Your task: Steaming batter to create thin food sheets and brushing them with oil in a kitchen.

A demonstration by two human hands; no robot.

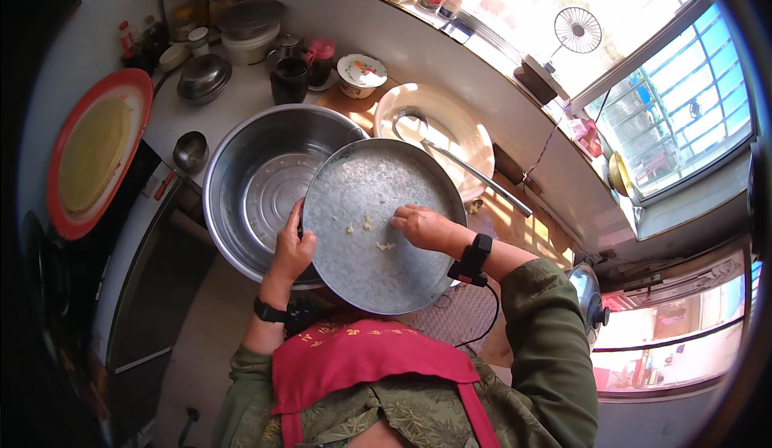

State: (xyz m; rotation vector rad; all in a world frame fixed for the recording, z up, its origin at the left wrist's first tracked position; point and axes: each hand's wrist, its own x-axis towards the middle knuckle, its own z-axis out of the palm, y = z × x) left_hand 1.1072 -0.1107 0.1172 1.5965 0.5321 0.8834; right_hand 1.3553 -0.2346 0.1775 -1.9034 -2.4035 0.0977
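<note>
My left hand (pixel 294 248) grips the left rim of a round, shallow galvanized metal pan (pixel 362 279), thumb on its inner side. Over the pan's right part is my right hand (pixel 422 226), its fingers bent together at the pan's surface; whether they pinch anything cannot be seen. Several small pale scraps (pixel 367 223) lie on the pan's bottom, left of those fingers. Behind and left of the pan stands a large stainless steel basin (pixel 241 146), partly covered by it. A cream-coloured basin (pixel 480 164) sits behind the pan, with a long-handled metal ladle (pixel 476 173) resting across it.
At the left are a red-rimmed tray (pixel 60 207) bearing a pale yellow round sheet, a small metal bowl (pixel 190 151) and a lidded metal bowl (pixel 204 78). A floral enamel bowl (pixel 362 73) and a dark mug (pixel 289 81) stand farther back. A lidded pan (pixel 585 297) is at the right.
</note>
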